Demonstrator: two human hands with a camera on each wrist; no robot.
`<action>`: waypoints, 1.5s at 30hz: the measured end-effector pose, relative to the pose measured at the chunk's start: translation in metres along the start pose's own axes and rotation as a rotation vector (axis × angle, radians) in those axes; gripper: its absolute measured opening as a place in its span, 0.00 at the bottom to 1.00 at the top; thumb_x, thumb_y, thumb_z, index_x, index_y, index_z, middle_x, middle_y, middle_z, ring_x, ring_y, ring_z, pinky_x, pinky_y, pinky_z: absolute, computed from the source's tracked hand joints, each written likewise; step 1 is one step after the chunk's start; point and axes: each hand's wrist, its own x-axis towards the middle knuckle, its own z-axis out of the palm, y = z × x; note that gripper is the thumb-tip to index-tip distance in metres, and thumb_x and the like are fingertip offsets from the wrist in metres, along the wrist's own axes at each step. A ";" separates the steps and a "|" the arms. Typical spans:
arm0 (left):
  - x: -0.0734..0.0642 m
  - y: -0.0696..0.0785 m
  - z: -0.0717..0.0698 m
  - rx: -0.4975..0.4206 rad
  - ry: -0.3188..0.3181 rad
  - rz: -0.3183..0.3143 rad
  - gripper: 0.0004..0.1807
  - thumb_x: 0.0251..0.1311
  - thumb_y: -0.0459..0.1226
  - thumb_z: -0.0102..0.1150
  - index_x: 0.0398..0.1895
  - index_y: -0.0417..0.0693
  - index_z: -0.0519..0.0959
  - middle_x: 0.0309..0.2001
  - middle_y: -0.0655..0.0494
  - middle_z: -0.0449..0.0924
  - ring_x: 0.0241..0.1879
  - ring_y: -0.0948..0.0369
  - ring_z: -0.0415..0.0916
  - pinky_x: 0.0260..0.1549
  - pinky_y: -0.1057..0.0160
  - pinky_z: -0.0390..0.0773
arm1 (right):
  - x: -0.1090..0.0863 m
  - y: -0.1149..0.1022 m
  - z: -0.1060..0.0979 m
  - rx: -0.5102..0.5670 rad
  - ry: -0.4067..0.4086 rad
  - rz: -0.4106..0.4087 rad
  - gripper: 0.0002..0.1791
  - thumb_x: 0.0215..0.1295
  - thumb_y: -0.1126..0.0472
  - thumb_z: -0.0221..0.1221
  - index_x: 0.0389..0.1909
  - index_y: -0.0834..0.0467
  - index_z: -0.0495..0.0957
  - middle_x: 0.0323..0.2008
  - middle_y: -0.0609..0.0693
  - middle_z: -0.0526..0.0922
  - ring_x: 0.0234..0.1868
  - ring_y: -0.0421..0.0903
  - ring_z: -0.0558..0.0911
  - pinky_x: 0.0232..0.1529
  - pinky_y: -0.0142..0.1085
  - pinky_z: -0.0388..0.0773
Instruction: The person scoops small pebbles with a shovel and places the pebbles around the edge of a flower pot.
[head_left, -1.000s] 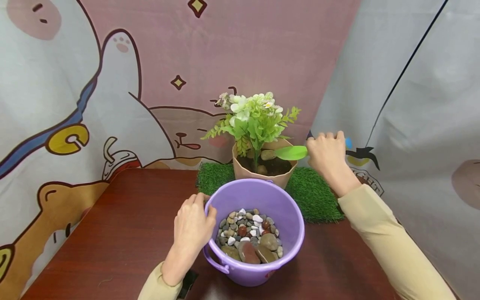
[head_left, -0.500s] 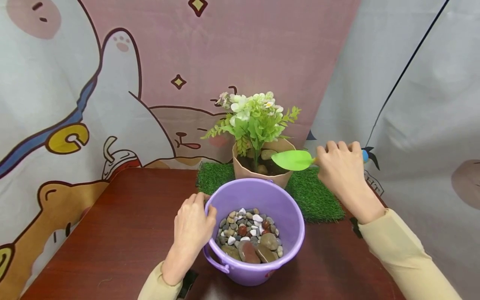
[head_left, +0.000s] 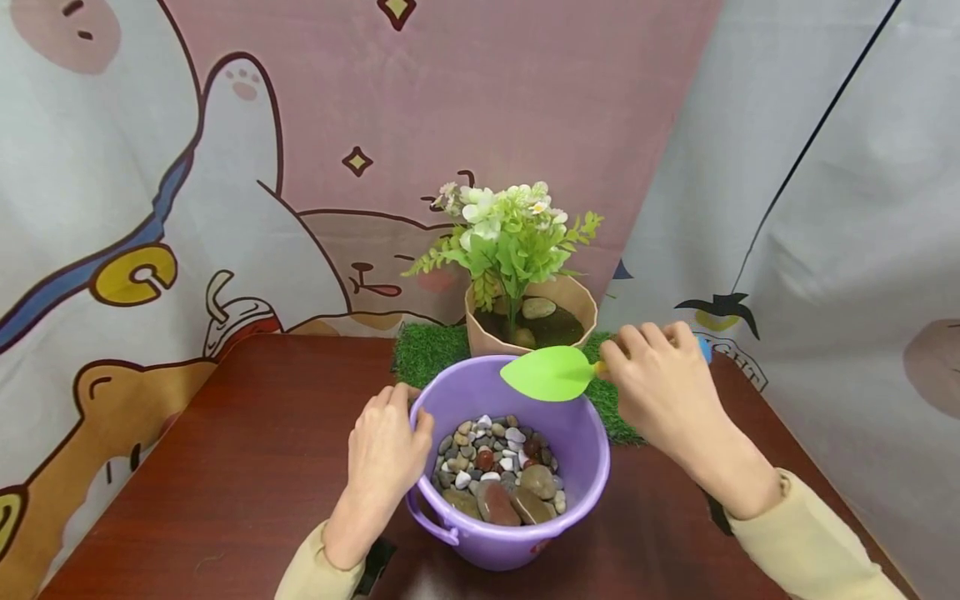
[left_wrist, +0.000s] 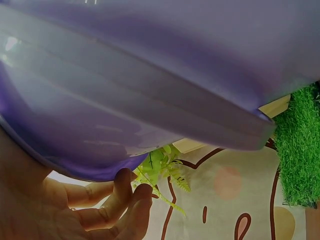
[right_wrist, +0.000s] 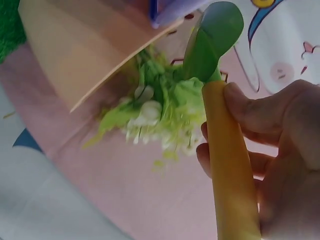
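Observation:
A purple bucket stands on the table with pebbles and several larger stones inside. My left hand holds its left rim, the thumb over the edge and the fingers outside, as the left wrist view also shows. My right hand grips a small garden trowel by its yellow handle. The trowel's green blade points left and overlaps the bucket's far rim in the head view. Behind the bucket stands a beige flowerpot with white flowers, dark soil and a few stones.
A mat of artificial grass lies under the flowerpot. The brown wooden table extends left and right of the bucket. A printed cartoon curtain hangs close behind the pot. The bucket's handle hangs down at its front left.
My right hand has brought the trowel from over the flowerpot toward me, down to the bucket's far rim, its blade turning face-on to view. My left hand stays on the rim.

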 end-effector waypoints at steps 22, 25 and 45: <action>0.000 -0.001 0.000 -0.001 0.006 0.004 0.11 0.50 0.35 0.57 0.36 0.41 0.81 0.32 0.48 0.81 0.34 0.48 0.79 0.30 0.47 0.76 | -0.004 -0.051 0.032 -0.089 -0.114 -0.309 0.09 0.43 0.67 0.62 0.15 0.57 0.71 0.18 0.50 0.69 0.23 0.48 0.68 0.32 0.39 0.62; 0.000 0.000 0.000 -0.001 0.008 0.006 0.10 0.50 0.35 0.57 0.36 0.41 0.81 0.32 0.48 0.81 0.34 0.48 0.79 0.30 0.47 0.76 | -0.003 -0.054 0.034 -0.098 -0.125 -0.317 0.09 0.45 0.67 0.62 0.14 0.57 0.71 0.18 0.51 0.70 0.23 0.48 0.69 0.33 0.39 0.63; 0.000 0.000 0.000 0.004 0.000 0.003 0.11 0.51 0.35 0.58 0.37 0.40 0.80 0.32 0.48 0.81 0.35 0.48 0.79 0.31 0.47 0.76 | -0.004 -0.059 0.046 -0.038 -0.250 -0.329 0.12 0.33 0.63 0.68 0.15 0.55 0.72 0.18 0.48 0.71 0.23 0.47 0.69 0.32 0.40 0.63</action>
